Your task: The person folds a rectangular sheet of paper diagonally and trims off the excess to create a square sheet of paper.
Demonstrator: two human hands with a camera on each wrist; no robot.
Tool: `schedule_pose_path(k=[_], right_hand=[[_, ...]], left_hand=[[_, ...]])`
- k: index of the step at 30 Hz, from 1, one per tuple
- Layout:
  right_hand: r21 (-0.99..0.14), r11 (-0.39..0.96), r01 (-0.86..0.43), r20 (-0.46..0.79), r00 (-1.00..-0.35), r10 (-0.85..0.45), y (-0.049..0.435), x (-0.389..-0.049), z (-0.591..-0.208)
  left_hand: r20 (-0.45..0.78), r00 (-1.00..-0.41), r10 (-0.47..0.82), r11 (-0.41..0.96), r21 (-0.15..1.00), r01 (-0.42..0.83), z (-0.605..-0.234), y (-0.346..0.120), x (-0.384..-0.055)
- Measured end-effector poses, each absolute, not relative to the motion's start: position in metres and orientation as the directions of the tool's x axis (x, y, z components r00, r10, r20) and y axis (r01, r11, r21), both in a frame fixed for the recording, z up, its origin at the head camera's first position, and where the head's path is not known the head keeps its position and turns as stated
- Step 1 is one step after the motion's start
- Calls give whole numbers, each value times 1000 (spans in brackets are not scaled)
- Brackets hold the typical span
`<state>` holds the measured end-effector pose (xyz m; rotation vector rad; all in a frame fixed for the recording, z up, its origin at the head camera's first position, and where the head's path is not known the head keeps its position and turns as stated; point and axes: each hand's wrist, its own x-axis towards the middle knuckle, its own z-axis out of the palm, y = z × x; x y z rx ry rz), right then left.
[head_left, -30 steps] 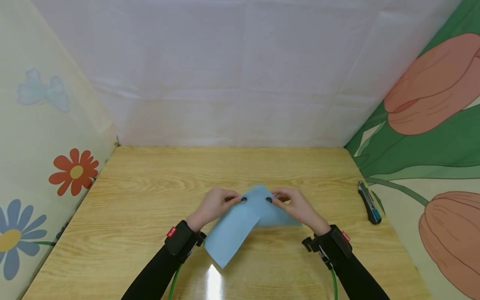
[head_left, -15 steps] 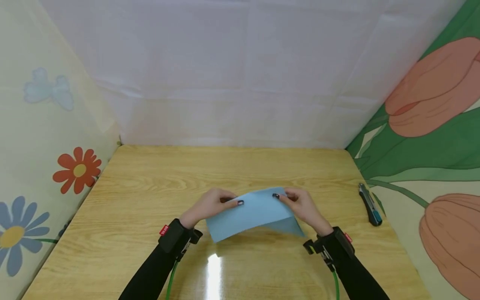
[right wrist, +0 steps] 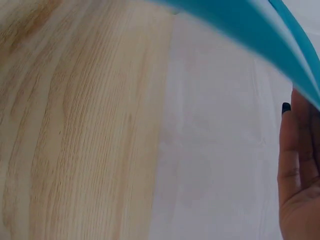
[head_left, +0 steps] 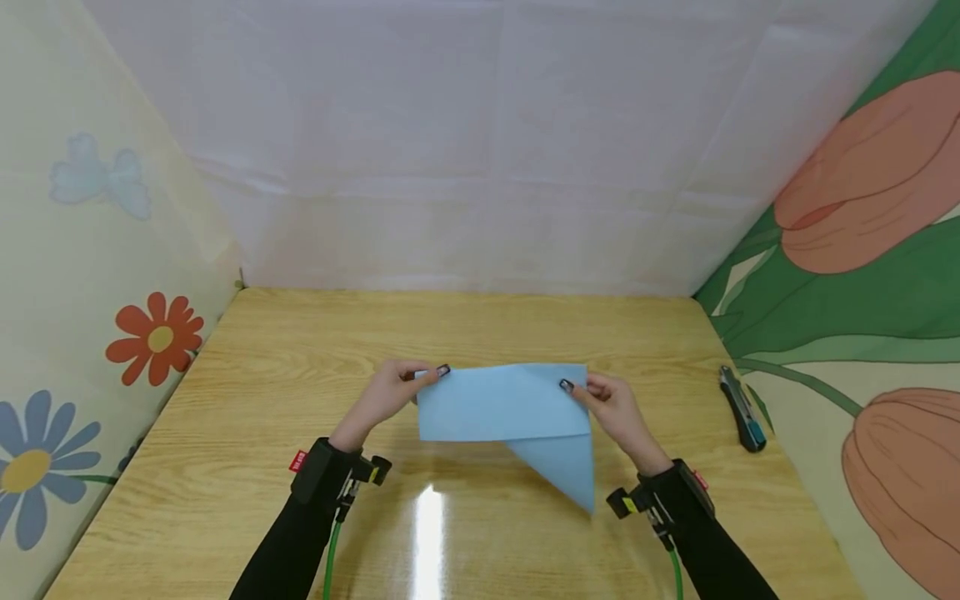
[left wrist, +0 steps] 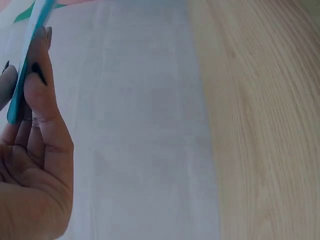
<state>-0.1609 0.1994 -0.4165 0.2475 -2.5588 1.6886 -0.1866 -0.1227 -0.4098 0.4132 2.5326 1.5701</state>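
Observation:
A folded sheet of blue paper is held up between both hands over the table. Its front layer hangs as a wide strip, and a triangular flap points down below it at the right. My left hand pinches the upper left corner, thumb in front and fingers behind. In the left wrist view the paper shows edge-on between thumb and fingers. At the right edge, near the top corner, my right hand pinches the sheet with the thumb on its front. The right wrist view shows the paper curving across the top.
A utility knife lies at the right edge of the wooden table. Behind stands a white cloth backdrop, with floral fabric on both sides. A green cable hangs from each wrist camera.
The paper has turned from a slanted, crossed shape to a level strip, its flap now hanging at the right. My left hand has shifted left to the corner; my right hand has moved slightly right.

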Motion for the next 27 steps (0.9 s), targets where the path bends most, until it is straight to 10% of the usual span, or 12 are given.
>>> schedule_pose_path(k=[27], right_hand=[[-939,295,-176,158,-984,-81,199,-154,-420]], left_hand=[[-8,-960,279,367,925,99,-405,-131,-188]])
